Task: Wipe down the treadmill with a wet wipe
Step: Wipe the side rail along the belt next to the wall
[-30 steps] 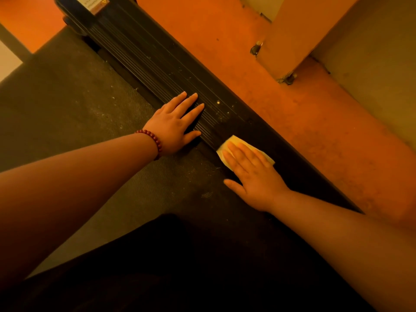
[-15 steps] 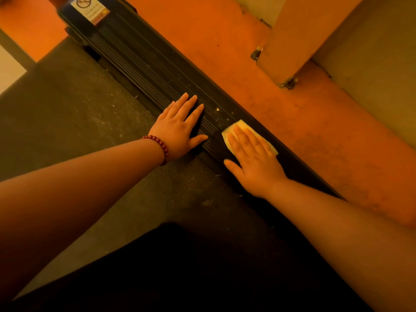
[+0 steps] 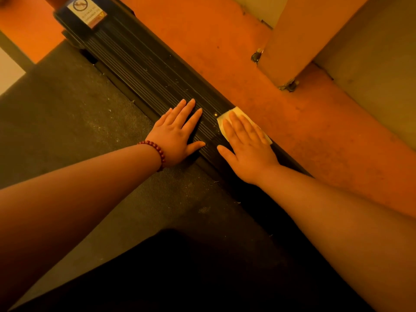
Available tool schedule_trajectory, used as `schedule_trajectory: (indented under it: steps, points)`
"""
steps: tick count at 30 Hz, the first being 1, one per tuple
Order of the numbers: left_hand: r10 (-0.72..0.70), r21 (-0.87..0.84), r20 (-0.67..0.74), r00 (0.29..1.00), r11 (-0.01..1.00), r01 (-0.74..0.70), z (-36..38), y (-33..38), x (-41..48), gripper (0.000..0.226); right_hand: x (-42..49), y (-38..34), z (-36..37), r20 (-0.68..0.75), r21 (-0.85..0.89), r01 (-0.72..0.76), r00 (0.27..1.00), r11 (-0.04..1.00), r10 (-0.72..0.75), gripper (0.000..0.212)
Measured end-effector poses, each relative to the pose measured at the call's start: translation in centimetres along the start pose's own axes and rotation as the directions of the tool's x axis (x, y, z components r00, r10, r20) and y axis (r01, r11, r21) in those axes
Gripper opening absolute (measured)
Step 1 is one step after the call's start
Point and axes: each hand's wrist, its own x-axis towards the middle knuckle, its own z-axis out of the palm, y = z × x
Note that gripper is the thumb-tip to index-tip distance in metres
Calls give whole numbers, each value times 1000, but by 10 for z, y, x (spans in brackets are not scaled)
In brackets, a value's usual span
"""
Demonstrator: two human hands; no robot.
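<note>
The treadmill's black ribbed side rail (image 3: 144, 66) runs diagonally from the top left toward the lower right, beside the dusty grey belt (image 3: 67, 122). My right hand (image 3: 245, 145) lies flat with straight fingers on a pale folded wet wipe (image 3: 221, 121), pressing it onto the rail's outer edge. Most of the wipe is hidden under the fingers. My left hand (image 3: 177, 131), with a beaded bracelet at the wrist, rests flat on the rail just left of the wipe, fingers spread and straight.
A warning sticker (image 3: 86, 11) sits at the rail's far end. Orange floor (image 3: 225, 52) borders the rail on the right. A column (image 3: 299, 37) with metal brackets at its base stands at the upper right. Specks of debris lie on the belt and rail.
My right hand has slid the wipe up along the rail toward its far end and out to the outer edge. The left hand has stayed flat on the rail.
</note>
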Motion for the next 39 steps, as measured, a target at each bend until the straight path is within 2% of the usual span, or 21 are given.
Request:
schedule_trajectory:
  steps: [3,7,15,19,22,29,33,36,39]
  points:
    - [-10,-81,-21,1000,997,8,-5,-7,-3,85,-11,9,3,26,-9,44,999,999,-43,71]
    - [-35,-55,-32,999,998,33,-2,-11,-3,90,-58,22,15,89,5,20,996,1000,-20,74]
    - [-13,-28,-49,999,1000,12,-4,-15,-1,86,25,-9,-4,-11,-15,52,999,999,-52,75]
    - [-11,-36,-55,998,999,9,-7,-30,-4,85,-17,4,6,47,22,90,995,996,-91,72]
    - [-7,-46,-55,998,999,5,-5,-32,-3,85,-42,5,10,112,17,53,992,998,-55,74]
    - [-29,-27,-29,999,999,28,-7,-27,-3,85,34,-27,-11,33,24,62,997,998,-63,68]
    - [-16,-36,-18,1000,999,15,-11,-29,-4,83,0,-19,2,41,7,114,993,993,-114,68]
    - [-5,-52,-18,1000,999,4,-9,-30,-5,83,-28,-17,10,109,5,95,990,995,-95,71]
    - [-34,-67,-30,999,997,32,-12,-32,-2,86,-4,-25,4,80,14,78,994,997,-79,70]
